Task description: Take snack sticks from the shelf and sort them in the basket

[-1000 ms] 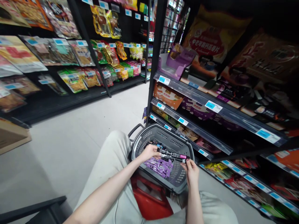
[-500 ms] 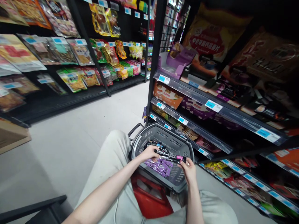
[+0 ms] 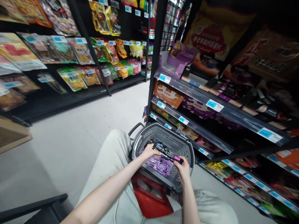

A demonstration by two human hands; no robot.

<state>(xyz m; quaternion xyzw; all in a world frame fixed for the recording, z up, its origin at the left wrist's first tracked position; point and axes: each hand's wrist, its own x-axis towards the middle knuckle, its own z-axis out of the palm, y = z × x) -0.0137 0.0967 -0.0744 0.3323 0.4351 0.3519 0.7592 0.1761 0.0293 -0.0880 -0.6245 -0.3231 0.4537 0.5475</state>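
A slim black stick packet (image 3: 167,153) with a pink end is stretched between my hands, over a grey shopping basket (image 3: 153,128). My left hand (image 3: 150,151) pinches its left end, and my right hand (image 3: 182,166) grips the pink end at the right. Whether it is one packet or several stacked together I cannot tell. Below my hands, purple packets (image 3: 161,167) lie in the basket. More dark stick packets (image 3: 158,144) rest behind my left hand, partly hidden by it.
A shelf rack (image 3: 187,90) with boxes and bags rises at the right, close to the basket. Snack shelves (image 3: 70,93) stand across the aisle floor (image 3: 81,137). A red basket handle (image 3: 149,202) lies between my knees. A cardboard box (image 3: 14,133) sits at the left edge.
My right hand has moved a little left and down, and the packet now slopes more steeply toward it. My left hand has shifted slightly. The basket stays in place.
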